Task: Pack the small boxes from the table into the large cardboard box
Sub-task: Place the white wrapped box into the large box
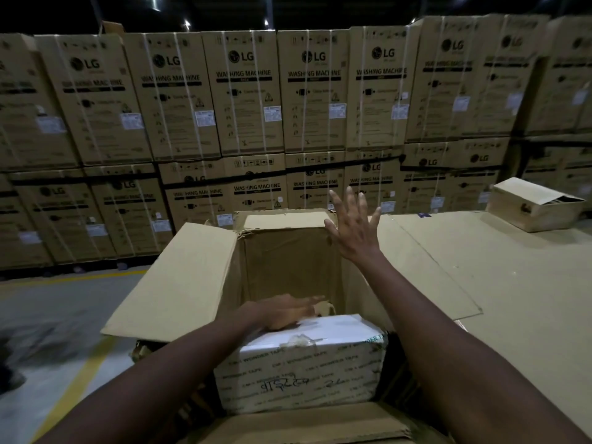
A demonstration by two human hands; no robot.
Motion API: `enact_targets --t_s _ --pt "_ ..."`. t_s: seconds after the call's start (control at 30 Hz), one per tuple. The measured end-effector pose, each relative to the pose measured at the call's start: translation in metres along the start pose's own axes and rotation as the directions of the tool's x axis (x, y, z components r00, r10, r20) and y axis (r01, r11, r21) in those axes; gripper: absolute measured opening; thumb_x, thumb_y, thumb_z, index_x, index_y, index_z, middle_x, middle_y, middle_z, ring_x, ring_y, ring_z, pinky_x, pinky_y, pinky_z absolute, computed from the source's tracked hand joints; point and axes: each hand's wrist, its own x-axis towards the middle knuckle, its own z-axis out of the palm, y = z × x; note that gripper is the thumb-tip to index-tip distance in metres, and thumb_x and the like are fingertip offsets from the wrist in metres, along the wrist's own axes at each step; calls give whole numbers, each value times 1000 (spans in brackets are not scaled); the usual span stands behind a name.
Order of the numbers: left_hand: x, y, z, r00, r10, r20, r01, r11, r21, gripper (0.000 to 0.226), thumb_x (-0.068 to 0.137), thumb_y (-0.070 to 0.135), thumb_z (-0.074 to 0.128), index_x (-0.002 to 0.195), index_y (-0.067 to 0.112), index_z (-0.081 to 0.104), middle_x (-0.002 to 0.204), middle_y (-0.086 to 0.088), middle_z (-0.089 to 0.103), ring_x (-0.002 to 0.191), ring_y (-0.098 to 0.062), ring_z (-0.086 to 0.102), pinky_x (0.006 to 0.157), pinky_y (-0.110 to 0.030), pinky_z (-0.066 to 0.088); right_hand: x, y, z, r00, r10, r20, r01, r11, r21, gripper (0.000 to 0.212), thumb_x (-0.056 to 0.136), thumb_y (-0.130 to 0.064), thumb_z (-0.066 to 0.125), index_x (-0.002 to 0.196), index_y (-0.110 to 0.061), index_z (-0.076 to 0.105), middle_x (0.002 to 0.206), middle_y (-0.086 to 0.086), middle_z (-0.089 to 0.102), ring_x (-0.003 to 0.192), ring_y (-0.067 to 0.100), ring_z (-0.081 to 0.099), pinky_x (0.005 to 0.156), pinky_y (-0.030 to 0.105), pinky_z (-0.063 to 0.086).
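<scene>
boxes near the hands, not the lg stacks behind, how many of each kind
large open cardboard box: 1
white taped box inside it, under the left hand: 1
small brown box on the table, far right: 1
total: 3
The right hand is raised, fingers spread, holding nothing.

Head-worn view, facing forward and down, close above large cardboard box (224, 270)

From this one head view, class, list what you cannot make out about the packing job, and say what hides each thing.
- Floor of the large cardboard box: hidden by the white taped box and shadow.
- Fingers of the left hand: blurred, so any grip is unclear.
- Inside of the small brown box on the table: too dark.
- Handwriting on the white box: too small to read.
- Right hand: open, holding nothing.
</scene>
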Motion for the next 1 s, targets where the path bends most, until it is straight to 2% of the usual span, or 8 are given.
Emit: enact_targets --t_s 0.1,0.2,0.3,0.4,0.5,0.77,0.9,1.0 --pt "-5 5 -11 984 27 -175 -9 995 103 55 101 60 23 151 38 32 134 -14 59 114 -27 60 103 -45 44 0 -4 -4 1000 0 -2 0 1000 1 66 103 -51 35 160 -38 5 169 10 2 154 36 1 115 68 0" --pt "-12 11 -26 935 89 -343 31 944 327 53 101 56 25 110 20 63 101 -10 69 88 -26 63 75 -35 47 2 -13 -13 1000 3 -17 -3 1000 -2 66 102 -50 36 160 -37 7 169 11 5 154 37 2 115 68 1" --pt "-21 20 -37 843 172 -510 102 880 464 55 93 58 20 90 16 57 88 -9 66 79 -29 61 66 -37 40 4 -23 -26 999 -7 -32 7 1000 3 67 101 -50 37 159 -38 7 169 10 5 154 37 3 114 69 0" --pt "-33 27 -45 785 205 -585 122 874 471 59 89 63 14 101 19 53 119 -7 63 110 -30 57 80 -42 35 4 -31 -39 999 1 -44 0 1000 17 67 102 -50 37 160 -38 6 169 10 4 154 37 1 115 70 0" --pt "-46 33 -50 813 194 -549 122 866 486 69 90 67 16 133 21 45 158 -9 33 140 -31 37 102 -53 35 0 -38 -51 998 29 -54 -27 999 23 66 102 -52 36 160 -38 6 169 11 0 154 37 -1 114 70 0" --pt "-90 62 -56 720 281 -634 111 856 505 56 96 58 27 131 21 50 146 -9 50 116 -30 58 79 -38 49 -35 -46 -73 996 27 85 -22 998 -54 71 102 -58 33 159 -39 -6 168 13 -8 154 37 -8 118 65 1" --pt "-110 76 -46 705 300 -643 99 856 508 66 92 58 20 141 20 45 157 -9 37 132 -30 48 93 -42 45 -53 -49 -88 990 70 120 -64 997 -49 73 101 -60 35 157 -42 -8 168 11 -11 153 35 -13 117 63 -6" --pt "-124 83 -36 709 287 -644 112 856 505 67 98 57 23 153 19 29 162 -9 25 146 -30 29 113 -50 28 -65 -54 -99 987 67 143 -59 997 -55 73 101 -62 34 156 -44 -10 167 11 -14 152 35 -18 116 64 -9"
